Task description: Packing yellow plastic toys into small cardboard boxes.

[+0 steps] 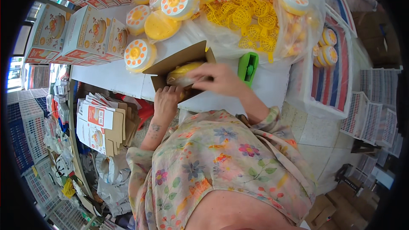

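we find the fingers of the left hand [166,97] bent over the near edge of the open box [172,61], touching it; whether they pinch the wall or only rest there, we cannot tell. the fingers of the right hand [218,79] are bent and brought down at the box's mouth, over the yellow piece [184,69]. they are blurred, and we cannot tell whether they are closed on it. we locate the yellow piece inside the box, partly hidden by the fingers and walls. the box is brown within, and its far flap is raised.

just right of the right hand we record a green tape dispenser [248,68] on the white table [268,91]. beyond the box we note several wrapped round toys [174,0], yellow with white tops and orange dots; one of them lies with its plain yellow side up. to their right is a heap of yellow openwork scoops [245,17], beside clear plastic sheeting [294,34].

on the table's left we observe upright printed cartons [87,32], and below them a stack of flattened cartons [102,123]. at right, two more round toys sit in a striped bin [330,81].
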`<state>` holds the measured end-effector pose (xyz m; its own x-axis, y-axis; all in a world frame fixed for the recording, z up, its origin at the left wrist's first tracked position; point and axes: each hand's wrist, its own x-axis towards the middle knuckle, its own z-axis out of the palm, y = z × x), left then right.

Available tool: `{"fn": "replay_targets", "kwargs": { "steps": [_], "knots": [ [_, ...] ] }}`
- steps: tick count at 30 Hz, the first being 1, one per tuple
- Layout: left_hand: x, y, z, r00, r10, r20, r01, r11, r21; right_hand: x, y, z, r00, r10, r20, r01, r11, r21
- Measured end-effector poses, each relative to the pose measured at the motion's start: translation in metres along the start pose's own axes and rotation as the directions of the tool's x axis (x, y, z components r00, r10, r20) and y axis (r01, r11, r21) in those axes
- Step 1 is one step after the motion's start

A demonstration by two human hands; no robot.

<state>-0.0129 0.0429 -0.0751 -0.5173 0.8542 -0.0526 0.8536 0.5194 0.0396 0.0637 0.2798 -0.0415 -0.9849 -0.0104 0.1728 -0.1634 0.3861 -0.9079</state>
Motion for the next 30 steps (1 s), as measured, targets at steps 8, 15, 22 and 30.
{"fn": "replay_targets", "kwargs": {
  "steps": [8,15,22,30],
  "knots": [
    [0.003,0.019,-0.027,0.952,-0.048,-0.304,-0.060,0.940,-0.335,-0.015,0.228,-0.143,0.604,0.381,-0.700,-0.447,0.889,0.100],
    [0.000,0.025,-0.026,0.968,-0.063,-0.244,-0.032,0.930,-0.367,-0.023,0.341,-0.134,0.683,0.617,-0.391,-0.728,0.617,-0.298],
    [0.001,0.030,-0.025,0.975,-0.055,-0.216,-0.033,0.922,-0.385,-0.006,0.303,-0.131,0.583,0.674,-0.453,-0.806,0.411,-0.426],
    [-0.001,0.024,-0.025,0.973,-0.110,-0.203,0.018,0.913,-0.407,-0.018,0.224,-0.141,0.802,0.517,-0.300,-0.054,0.562,0.825]
  ]
}}
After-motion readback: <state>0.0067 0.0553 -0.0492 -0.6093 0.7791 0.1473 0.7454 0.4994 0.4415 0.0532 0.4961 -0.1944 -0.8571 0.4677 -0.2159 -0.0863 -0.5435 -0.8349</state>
